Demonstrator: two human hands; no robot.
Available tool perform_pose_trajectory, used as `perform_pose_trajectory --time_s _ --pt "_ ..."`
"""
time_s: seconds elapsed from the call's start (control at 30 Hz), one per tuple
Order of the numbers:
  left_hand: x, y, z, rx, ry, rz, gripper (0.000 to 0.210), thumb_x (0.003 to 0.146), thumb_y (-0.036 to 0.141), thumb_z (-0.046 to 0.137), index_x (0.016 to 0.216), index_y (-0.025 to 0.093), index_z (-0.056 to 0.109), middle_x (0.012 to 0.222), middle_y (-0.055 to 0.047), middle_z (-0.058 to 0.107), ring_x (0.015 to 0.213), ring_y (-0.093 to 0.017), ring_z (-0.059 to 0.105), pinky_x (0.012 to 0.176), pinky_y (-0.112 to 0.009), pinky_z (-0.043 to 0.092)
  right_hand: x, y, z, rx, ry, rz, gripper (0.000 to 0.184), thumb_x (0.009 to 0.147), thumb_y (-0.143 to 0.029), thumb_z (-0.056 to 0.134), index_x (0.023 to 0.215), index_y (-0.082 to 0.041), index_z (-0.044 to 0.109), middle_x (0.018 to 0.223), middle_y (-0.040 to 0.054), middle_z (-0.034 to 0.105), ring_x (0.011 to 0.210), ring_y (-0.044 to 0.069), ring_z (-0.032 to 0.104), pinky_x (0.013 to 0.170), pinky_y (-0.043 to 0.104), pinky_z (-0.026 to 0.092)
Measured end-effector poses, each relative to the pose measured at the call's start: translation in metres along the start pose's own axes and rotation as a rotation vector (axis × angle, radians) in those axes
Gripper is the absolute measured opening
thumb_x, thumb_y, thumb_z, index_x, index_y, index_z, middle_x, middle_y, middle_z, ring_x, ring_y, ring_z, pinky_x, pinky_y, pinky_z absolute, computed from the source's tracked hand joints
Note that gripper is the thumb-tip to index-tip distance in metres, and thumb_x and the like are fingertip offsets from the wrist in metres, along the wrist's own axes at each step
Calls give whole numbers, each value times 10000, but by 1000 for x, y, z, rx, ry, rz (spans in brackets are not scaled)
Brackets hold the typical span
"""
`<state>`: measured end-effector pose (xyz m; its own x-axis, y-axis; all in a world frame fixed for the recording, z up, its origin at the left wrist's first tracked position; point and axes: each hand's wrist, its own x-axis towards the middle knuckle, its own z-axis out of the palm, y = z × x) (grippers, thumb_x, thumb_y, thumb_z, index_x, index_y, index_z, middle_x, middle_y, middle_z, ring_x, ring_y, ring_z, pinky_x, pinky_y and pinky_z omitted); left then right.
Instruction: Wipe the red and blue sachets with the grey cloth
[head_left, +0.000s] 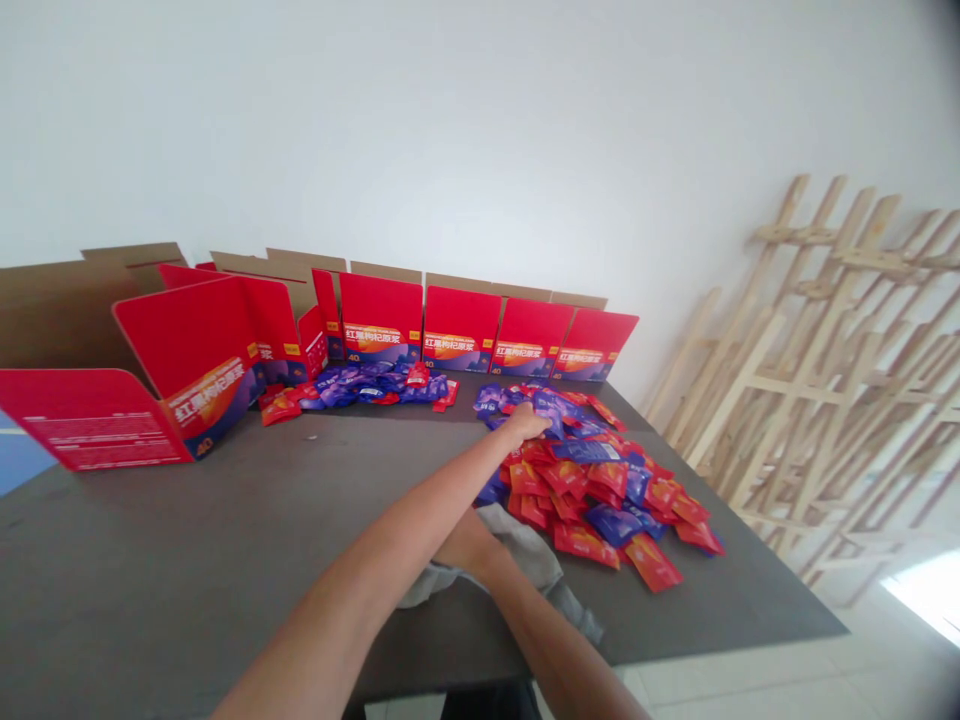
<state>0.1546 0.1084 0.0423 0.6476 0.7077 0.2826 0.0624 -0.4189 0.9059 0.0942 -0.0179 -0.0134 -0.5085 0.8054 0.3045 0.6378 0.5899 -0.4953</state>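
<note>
- Left hand (529,422): extended to the far left part of a heap of sachets (600,475), its fingers at a purple sachet (553,408); contact is apparent, but whether the sachet is gripped cannot be told.
- Right hand (465,540): nearer, beside the grey cloth (529,545) and partly hidden by the left forearm (405,530); whether it is clenched, loose or grasping cannot be told.
- Step in hand, as judged: picking sachets from the heap. The next move calls for a secure hold on one slippery pouch without dragging its neighbours.
- Sachets: flat, glossy film packets, red and purple, overlapping at mixed angles on the right of the table (247,560); a smaller pile (367,385) lies far left of the heap.
- Cartons (457,330): printed red card, brown inside, flaps raised, rowed along the far edge and the left.
- Surroundings: matt, dark table surface; soft, crumpled cloth; pale wooden easels (795,400) with slender bars at right, against a smooth white wall (450,120).
</note>
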Motion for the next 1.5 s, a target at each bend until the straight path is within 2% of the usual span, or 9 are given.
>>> perform_pose_trajectory --time_s 0.17,0.3,0.47,0.6,0.77,0.87,1.0,1.23,1.5 --pt "5 -6 6 157 18 -41 282 943 342 553 1192 227 618 1270 -96 591 1073 -209 605 892 -384 528 2 1 2 7 -26 -10 243 842 -162 593 1045 -227 710 1247 34 674 1245 215 564 1099 337 408" --pt "-1 -14 -14 312 42 -91 312 935 349 565 1210 208 606 1275 -97 589 1059 -218 607 883 -409 535 3 -2 1 -21 1 31 298 822 -181 593 1106 -188 687 1213 79 687 1201 243 588 1046 357 436" --pt "-21 -32 -77 533 92 -196 296 924 324 583 1167 162 627 1187 -96 645 1021 -210 635 890 -420 530 0 -9 -8 -34 -11 125 333 784 -185 580 1109 -199 649 1016 66 732 968 223 681 850 295 486" --pt "-53 -53 -146 750 184 -323 274 838 123 521 987 205 736 1037 -62 736 1040 -207 654 956 -296 476 -2 -14 -14 -6 -13 106 334 793 -164 560 1112 -247 614 991 10 724 932 184 677 822 257 458" --pt "-97 -75 -206 988 253 -392 380 767 146 525 1105 184 695 1094 -105 674 1086 -261 594 967 -359 456 -2 -16 -16 -15 -17 106 283 799 -169 558 1067 -244 611 944 7 718 890 175 673 785 240 439" --pt "-105 -83 -212 1085 220 -363 450 761 142 524 1192 175 650 1171 -125 613 1124 -279 539 989 -391 427 -2 -17 -17 -15 -16 108 271 800 -168 553 1051 -248 613 929 -1 717 882 173 676 766 232 434" --pt "-97 -90 -200 1187 151 -315 472 787 162 520 1247 193 624 1246 -130 563 1197 -287 469 1005 -380 394 -1 -19 -18 -20 -32 125 281 790 -166 559 1052 -248 617 922 -4 716 874 175 675 761 234 431" --pt "-91 -98 -203 1355 163 -321 515 888 234 426 1387 128 498 1444 -203 437 1319 -352 364 1045 -488 303 -2 -16 -16 -3 -30 128 283 807 -180 545 1070 -257 614 921 -8 718 857 168 670 756 236 429" --pt "-89 -94 -229 1457 151 -323 421 864 68 384 1237 81 579 1207 -220 615 1170 -321 496 986 -475 334 -3 -16 -17 -2 -27 130 289 793 -180 555 1066 -249 616 916 -4 717 859 170 672 768 235 439"
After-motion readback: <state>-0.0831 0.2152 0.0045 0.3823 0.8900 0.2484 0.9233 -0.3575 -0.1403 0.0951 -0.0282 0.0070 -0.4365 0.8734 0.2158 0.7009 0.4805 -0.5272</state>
